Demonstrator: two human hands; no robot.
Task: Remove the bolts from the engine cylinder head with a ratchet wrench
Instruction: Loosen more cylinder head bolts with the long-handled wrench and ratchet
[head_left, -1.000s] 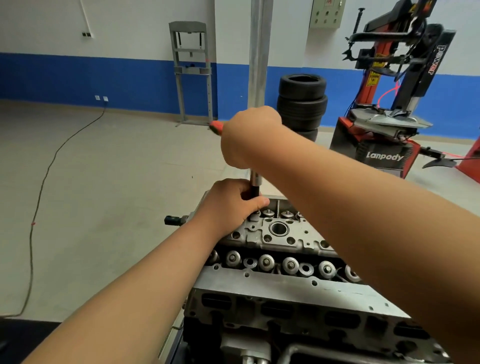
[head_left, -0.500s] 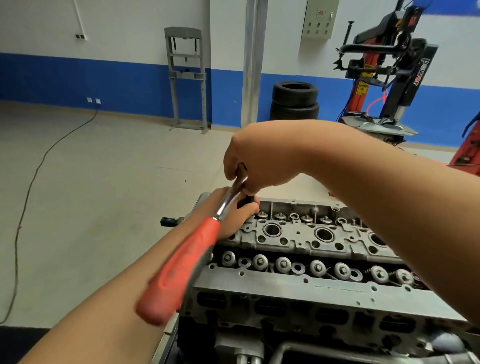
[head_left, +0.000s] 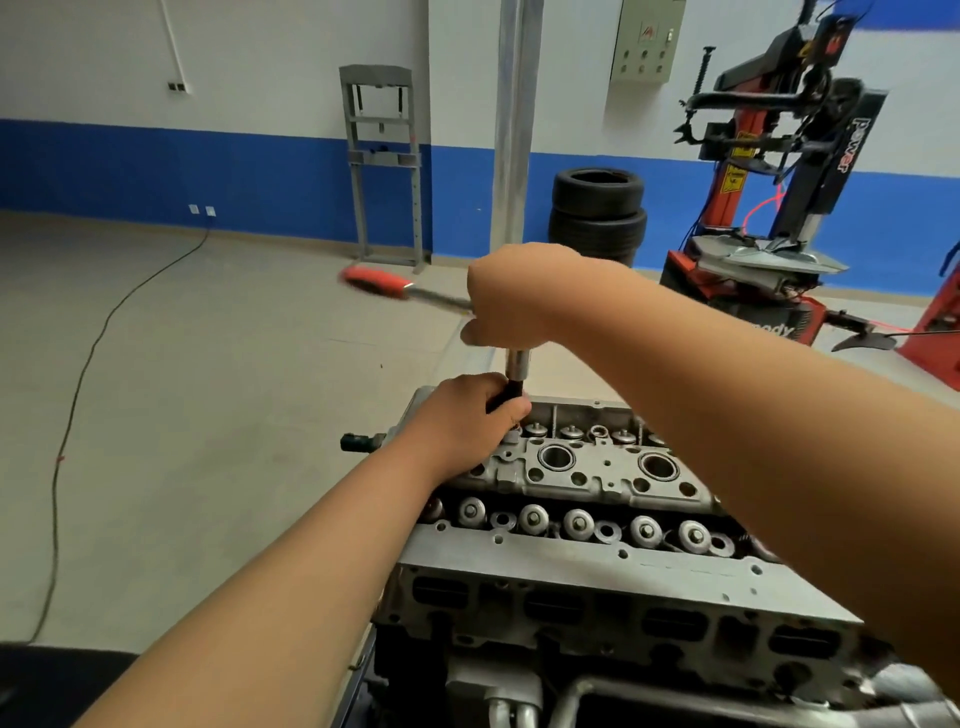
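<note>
A grey metal cylinder head (head_left: 587, 566) fills the lower middle, with valve springs and round bores on top. A ratchet wrench (head_left: 410, 288) with a red handle points left and away; its vertical extension and dark socket (head_left: 515, 379) stand on the head's far left corner. My right hand (head_left: 511, 301) grips the ratchet's head from above. Lower down, my left hand (head_left: 467, 415) curls round the socket just above the casting. The bolt under the socket is hidden.
A stack of black tyres (head_left: 597, 213) stands by the blue-and-white wall. A red and black tyre changer (head_left: 769, 208) is at the right. A grey press frame (head_left: 384, 161) and a steel column (head_left: 511, 119) stand behind. A black cable (head_left: 78, 374) crosses the floor at left.
The red handle has swung from pointing toward me at lower left round to the far left. My right hand rose with the ratchet's head. My left hand stayed on the socket.
</note>
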